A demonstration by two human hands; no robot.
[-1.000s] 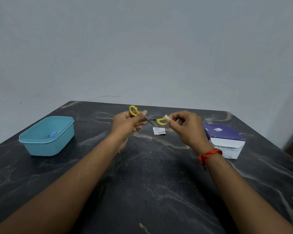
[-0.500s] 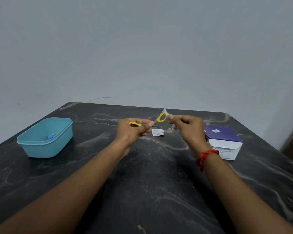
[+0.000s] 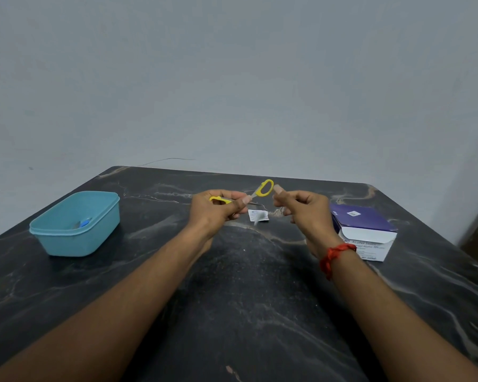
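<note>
My left grip (image 3: 218, 210) is clamped on the scissors (image 3: 263, 188), held up above the desk (image 3: 246, 312). One yellow loop sits inside my curled fingers; the other sticks out up and to the right, into the gap between my two hands. The blades are mostly hidden behind my thumb, so I cannot tell how far apart they stand.

My right grip (image 3: 304, 210) is curled, its raised fingertip just beside the free yellow loop. Whether it touches the loop or pinches anything, I cannot tell. A red thread (image 3: 333, 255) is tied round that wrist.

Below and between my hands a small white packet (image 3: 261, 214) lies flat on the desk, with a blurred white scrap (image 3: 256, 221) at its near edge — too smeared to say if it rests there or hangs in the air.

Well off to my left stands a blue tub (image 3: 75, 244) with no lid on it. Inside, near the far wall, lies a small blue thing (image 3: 85, 223) with something greyish next to it, too small to make out.

Close by my right wrist sits a purple and white box (image 3: 362, 224), its printed white front facing me — its top covers whatever it holds.
</note>
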